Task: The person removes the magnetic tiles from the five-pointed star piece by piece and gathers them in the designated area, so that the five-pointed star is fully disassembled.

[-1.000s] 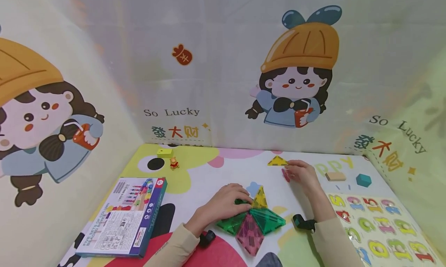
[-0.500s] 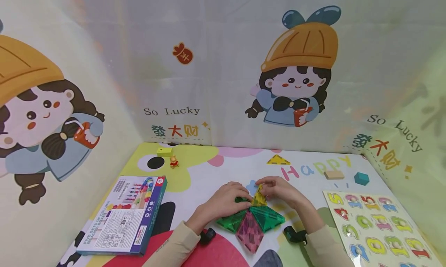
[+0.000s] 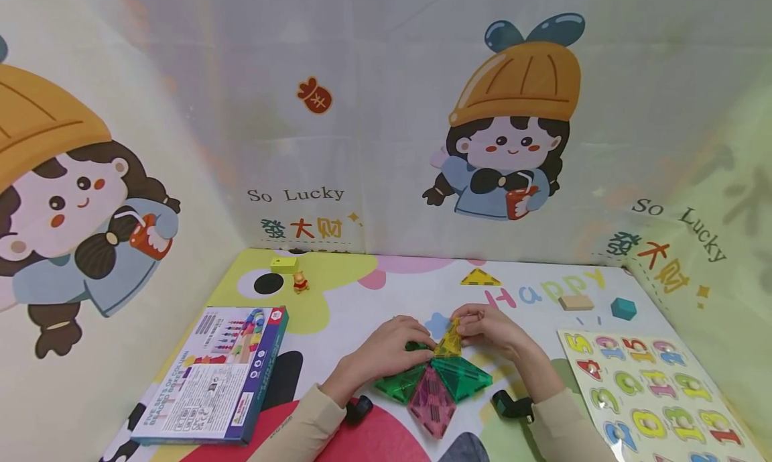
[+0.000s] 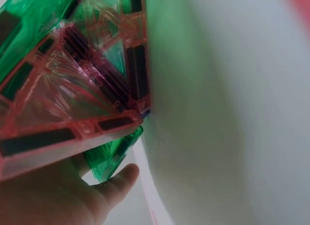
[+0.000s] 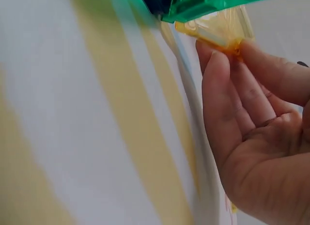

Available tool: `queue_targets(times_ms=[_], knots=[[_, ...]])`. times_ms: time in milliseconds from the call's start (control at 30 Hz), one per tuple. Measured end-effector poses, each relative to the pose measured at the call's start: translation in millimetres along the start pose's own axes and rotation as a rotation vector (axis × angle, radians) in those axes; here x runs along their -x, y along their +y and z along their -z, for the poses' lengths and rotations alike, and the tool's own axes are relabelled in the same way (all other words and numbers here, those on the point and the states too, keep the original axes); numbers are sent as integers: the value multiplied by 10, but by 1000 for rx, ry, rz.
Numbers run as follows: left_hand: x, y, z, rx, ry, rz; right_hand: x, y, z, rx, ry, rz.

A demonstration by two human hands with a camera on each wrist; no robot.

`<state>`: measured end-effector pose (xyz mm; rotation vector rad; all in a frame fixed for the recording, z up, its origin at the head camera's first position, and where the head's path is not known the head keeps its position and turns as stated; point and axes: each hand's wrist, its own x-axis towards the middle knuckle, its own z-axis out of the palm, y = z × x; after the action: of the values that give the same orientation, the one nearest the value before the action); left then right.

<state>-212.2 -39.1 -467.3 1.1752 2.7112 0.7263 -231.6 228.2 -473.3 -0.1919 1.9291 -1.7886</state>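
Translucent magnetic tiles form a star-like build on the table in the head view. A pink tile points toward the person, with a green tile right of it. My left hand holds the left green tile, its fingers partly covering it. Between finger and thumb, my right hand pinches a yellow tile at the far side of the build. The right wrist view shows that pinch at the tile's edge. The left thumb lies beside green plastic in the left wrist view.
A flat yellow triangle tile lies farther back. Left stands a boxed bead set; beyond it are a yellow block and a small bear figure. Right are a wooden block, a teal block and a number puzzle board.
My right hand has come from the back, near the flat yellow triangle, left and nearer to the build, and now pinches the yellow tile there. The left hand has stayed in place.
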Motion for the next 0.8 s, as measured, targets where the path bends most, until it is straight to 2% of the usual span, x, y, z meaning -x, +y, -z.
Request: queue_targets(times_ms=[267, 567, 800], knots=[[10, 9, 11, 26, -5, 15, 27, 8, 74, -54, -17, 19], [16, 21, 28, 61, -10, 56, 47, 19, 117, -61, -16, 67], [19, 15, 20, 49, -4, 51, 54, 20, 124, -65, -18, 79]])
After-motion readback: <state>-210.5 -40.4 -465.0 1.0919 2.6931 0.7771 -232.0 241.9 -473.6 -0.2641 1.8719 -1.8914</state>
